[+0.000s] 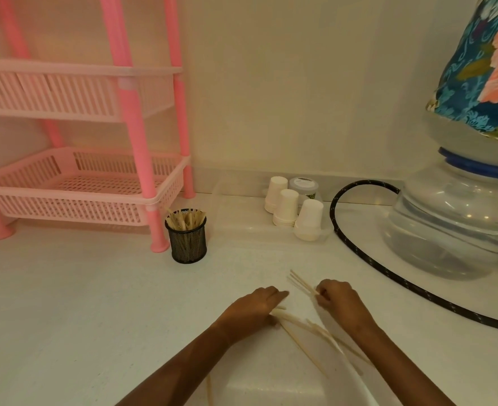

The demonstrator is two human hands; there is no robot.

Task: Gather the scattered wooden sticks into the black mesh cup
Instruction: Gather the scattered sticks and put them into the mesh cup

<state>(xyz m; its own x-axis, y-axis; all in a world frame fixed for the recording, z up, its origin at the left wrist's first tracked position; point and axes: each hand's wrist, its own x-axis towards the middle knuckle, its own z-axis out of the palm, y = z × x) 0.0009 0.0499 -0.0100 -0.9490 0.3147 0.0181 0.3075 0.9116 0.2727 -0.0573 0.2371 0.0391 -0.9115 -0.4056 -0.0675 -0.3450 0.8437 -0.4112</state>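
Note:
The black mesh cup (187, 241) stands upright on the white counter beside the pink rack's front leg, with several wooden sticks inside it. My right hand (338, 296) grips a small bundle of thin wooden sticks (300, 281) that point up and to the left. My left hand (256, 305) lies palm down on the counter, its fingers holding the ends of several loose sticks (306, 332) that fan out to the lower right. One more stick (209, 389) lies near the bottom edge under my left forearm.
A pink plastic shelf rack (75, 183) fills the left. Stacks of white paper cups (287, 208) stand at the back in a clear tray. A black hose (367, 262) curves across the right, next to a large water bottle (458, 218) with a floral cover.

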